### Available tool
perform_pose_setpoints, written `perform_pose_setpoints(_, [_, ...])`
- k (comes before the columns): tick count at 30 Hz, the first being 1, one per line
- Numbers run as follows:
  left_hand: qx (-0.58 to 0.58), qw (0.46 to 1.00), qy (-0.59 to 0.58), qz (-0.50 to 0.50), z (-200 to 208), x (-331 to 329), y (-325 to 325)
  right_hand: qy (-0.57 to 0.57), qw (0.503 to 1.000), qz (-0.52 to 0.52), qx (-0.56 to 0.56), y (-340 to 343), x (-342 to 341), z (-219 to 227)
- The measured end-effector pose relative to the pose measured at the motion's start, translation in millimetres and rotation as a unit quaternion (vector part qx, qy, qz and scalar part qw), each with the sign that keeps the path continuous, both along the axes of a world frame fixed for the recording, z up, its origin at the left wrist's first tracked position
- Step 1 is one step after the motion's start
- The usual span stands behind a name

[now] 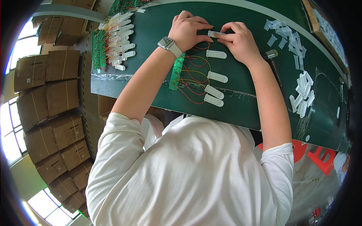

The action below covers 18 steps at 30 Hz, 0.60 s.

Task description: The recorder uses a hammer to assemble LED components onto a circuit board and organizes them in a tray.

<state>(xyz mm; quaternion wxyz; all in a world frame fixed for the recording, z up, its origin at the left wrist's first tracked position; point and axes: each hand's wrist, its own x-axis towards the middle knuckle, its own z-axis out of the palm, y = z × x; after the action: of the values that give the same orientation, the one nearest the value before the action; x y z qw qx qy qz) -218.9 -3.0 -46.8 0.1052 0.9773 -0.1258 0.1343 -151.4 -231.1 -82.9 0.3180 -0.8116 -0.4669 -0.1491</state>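
Seen from above, a person in a white shirt works at a dark green surface (241,67), both hands meeting at its far side. Between them, at upper centre, is a small pale case (216,34). The left hand (187,32), wearing a watch (166,44), has its thumb and forefinger on either side of the case's left end, seemingly pinching it; the right hand (240,40) pinches the other end. Below, four white cases (216,54) lie in a column, joined by red and yellow wires (196,71) to a green circuit board (176,73). The step in hand appears to be fitting or closing this fifth case around its wire ends, though the detail is too small to confirm. The next move seems to call for keeping the halves aligned, no wire trapped, and even pressure along the seam.
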Motion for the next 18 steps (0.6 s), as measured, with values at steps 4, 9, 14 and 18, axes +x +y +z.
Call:
perform_pose_setpoints(4, [-0.021, 0.999, 0.006, -0.025, -7, 9, 6, -0.003, 1.000, 0.002, -0.002, 0, 0, 1])
perform_pose_setpoints(9, [-0.007, 0.998, 0.010, -0.059, -18, 13, 15, 0.001, 1.000, 0.004, -0.005, 0, 0, 2])
perform_pose_setpoints(14, [-0.002, 0.999, -0.008, -0.040, -25, 7, 10, 0.005, 1.000, 0.002, -0.011, 0, 0, 0])
perform_pose_setpoints(18, [0.015, 1.000, 0.013, -0.009, -26, 2, 6, 0.011, 1.000, -0.004, -0.015, -1, 0, 1])
